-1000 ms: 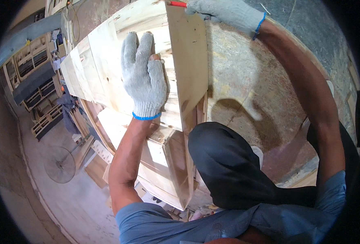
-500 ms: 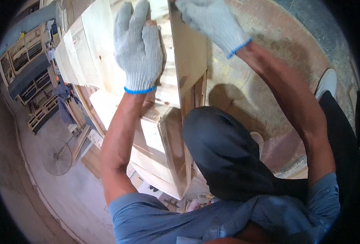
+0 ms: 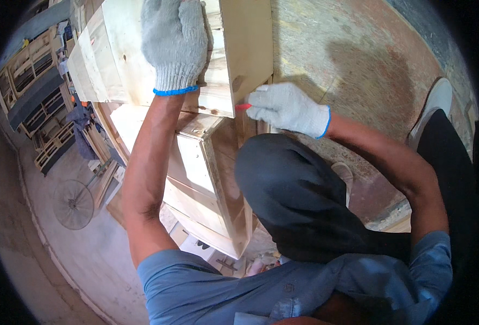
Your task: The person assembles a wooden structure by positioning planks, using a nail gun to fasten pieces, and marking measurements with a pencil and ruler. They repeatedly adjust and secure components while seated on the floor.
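Observation:
My left hand point(image 3: 174, 46), in a grey knitted glove with a blue cuff, lies flat on a pale wooden panel point(image 3: 123, 49); its fingertips are cut off by the top of the picture. In my right hand point(image 3: 288, 108), gloved alike, is a thin red pencil-like stick point(image 3: 243, 106), held at the panel's near right corner. Its closed fingers hide most of the stick. Beneath the panel stands a wooden box-like frame point(image 3: 196, 157) with a light plank front.
My bent knee point(image 3: 288, 184) in black trousers is close to the frame's right side. On the left, a round fan point(image 3: 73, 204) stands on the floor near stacked wooden frames point(image 3: 39, 103) and loose boards point(image 3: 106, 181). A worn round board point(image 3: 358, 65) lies at the right.
My right hand has come down and nearer along the panel's right edge, and the red stick now shows in it. My left hand and the panel sit slightly higher and farther left in the picture.

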`<state>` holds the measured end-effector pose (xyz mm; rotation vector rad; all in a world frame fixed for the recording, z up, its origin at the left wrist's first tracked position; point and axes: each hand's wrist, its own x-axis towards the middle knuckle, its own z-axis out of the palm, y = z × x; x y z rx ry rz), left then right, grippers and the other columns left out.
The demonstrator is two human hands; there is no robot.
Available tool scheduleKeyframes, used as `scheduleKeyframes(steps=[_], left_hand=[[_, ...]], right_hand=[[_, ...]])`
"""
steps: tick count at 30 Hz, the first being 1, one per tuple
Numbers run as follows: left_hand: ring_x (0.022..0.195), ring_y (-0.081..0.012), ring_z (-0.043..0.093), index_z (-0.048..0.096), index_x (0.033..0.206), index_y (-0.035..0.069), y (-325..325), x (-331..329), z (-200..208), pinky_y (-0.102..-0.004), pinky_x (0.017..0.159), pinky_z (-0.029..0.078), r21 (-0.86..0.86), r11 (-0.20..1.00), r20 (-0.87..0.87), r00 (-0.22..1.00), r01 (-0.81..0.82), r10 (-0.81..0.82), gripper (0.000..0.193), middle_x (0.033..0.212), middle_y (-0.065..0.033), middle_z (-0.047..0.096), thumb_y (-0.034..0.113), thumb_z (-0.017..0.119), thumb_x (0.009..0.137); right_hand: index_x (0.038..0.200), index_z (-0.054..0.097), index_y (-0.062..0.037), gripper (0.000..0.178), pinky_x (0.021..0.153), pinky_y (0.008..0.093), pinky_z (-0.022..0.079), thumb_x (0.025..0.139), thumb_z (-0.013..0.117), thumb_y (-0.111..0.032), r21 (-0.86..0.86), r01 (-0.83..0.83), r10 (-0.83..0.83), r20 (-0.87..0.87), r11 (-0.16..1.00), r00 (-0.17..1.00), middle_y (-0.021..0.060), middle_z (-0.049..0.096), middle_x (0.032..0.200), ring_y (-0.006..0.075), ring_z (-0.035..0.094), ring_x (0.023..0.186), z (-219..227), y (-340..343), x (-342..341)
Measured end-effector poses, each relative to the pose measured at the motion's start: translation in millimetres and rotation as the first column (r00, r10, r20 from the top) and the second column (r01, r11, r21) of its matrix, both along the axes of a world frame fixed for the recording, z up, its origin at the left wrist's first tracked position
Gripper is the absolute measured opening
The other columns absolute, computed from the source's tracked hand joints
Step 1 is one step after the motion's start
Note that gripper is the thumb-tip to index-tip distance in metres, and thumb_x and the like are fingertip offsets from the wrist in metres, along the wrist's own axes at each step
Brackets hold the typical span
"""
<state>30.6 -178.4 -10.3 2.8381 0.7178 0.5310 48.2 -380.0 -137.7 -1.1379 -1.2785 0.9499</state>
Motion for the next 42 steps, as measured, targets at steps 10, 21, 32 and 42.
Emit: scheduleKeyframes(steps=[10,21,32,42], left_hand=[[0.129,-0.0361,0.053,0.062,0.133,0.003,15,-5,-10,-0.0408,0.111,0.039,0.081,0.991,0.021,0.994,0.108,-0.110,0.038,0.137,-0.0233,0.058,0.020,0.051,0.101],[0.134,-0.0361,0.049,0.066,0.131,0.007,6,2,-5,-0.0406,0.111,0.038,-0.031,0.999,0.022,1.000,-0.008,0.009,0.036,0.141,-0.0210,0.056,0.019,0.051,0.101],[0.145,-0.0522,0.024,0.029,0.150,-0.008,-25,28,26,-0.0575,0.118,0.022,0.041,0.986,-0.478,0.863,-0.163,0.163,0.088,0.156,-0.0354,0.025,0.034,0.069,0.084],[0.118,-0.0412,0.058,0.046,0.139,-0.009,-20,51,88,-0.0494,0.100,0.045,-0.133,0.845,-0.542,0.752,-0.519,0.376,0.057,0.128,-0.0304,0.059,0.011,0.058,0.087]], right_hand=[[0.097,0.066,-0.0072,0.028,0.074,0.0489,0.052,0.094,0.060,-0.034,-0.016,-0.091,0.092,0.051,0.996,0.995,0.0184,0.067,0.090,0.0395,0.065,0.086,8,4,23],[0.100,0.069,-0.0067,0.032,0.078,0.0479,0.052,0.095,0.056,-0.036,-0.137,-0.413,0.435,0.262,0.901,0.862,0.0182,0.067,0.089,0.0383,0.066,0.087,34,41,73],[0.098,0.073,-0.0033,0.043,0.070,0.0487,0.053,0.090,0.059,-0.044,-0.607,0.122,0.312,0.557,0.785,0.770,0.0229,0.070,0.085,0.0387,0.069,0.077,24,38,350],[0.090,0.071,0.0003,0.040,0.072,0.0482,0.053,0.090,0.059,-0.038,-0.714,0.648,0.074,0.685,0.265,0.725,0.0256,0.069,0.084,0.0431,0.068,0.082,78,-308,480]])
